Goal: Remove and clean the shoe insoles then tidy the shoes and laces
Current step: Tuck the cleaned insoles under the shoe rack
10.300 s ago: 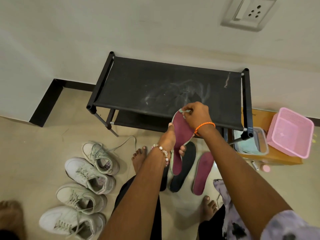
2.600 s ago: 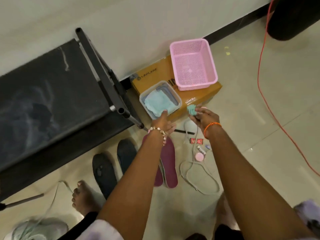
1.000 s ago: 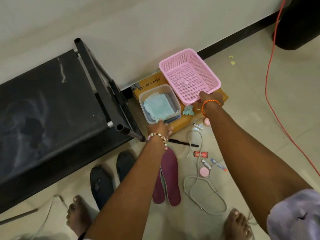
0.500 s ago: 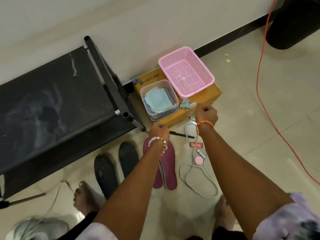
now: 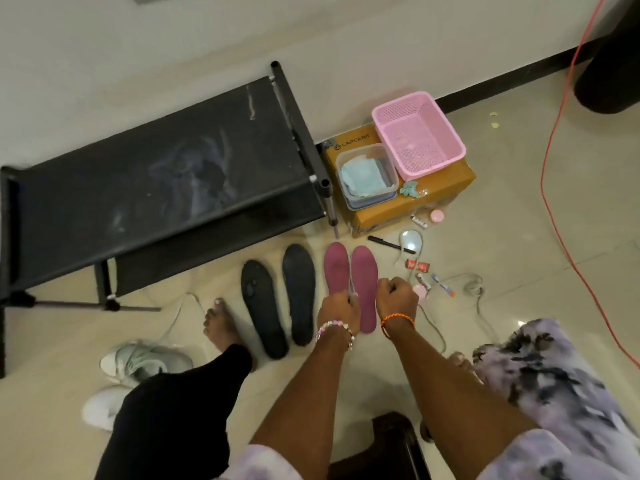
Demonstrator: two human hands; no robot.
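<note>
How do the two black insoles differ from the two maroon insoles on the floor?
Colour: the black insoles are dark, the maroon insoles reddish purple.
Place: the black insoles lie nearer the black rack, the maroon insoles nearer the cardboard box.
Spacing: the black insoles lie apart, the maroon insoles side by side, almost touching.
Cover: the black insoles show whole, while the hands partly hide the maroon insoles.
All four lie flat on the floor, toes toward the wall.

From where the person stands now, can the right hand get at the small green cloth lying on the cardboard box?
Probably yes. The green cloth lies uncovered on the cardboard box, and only low clutter on the floor lies between it and the right hand. That hand looks curled, maybe around a lace, so it would need freeing first.
</note>
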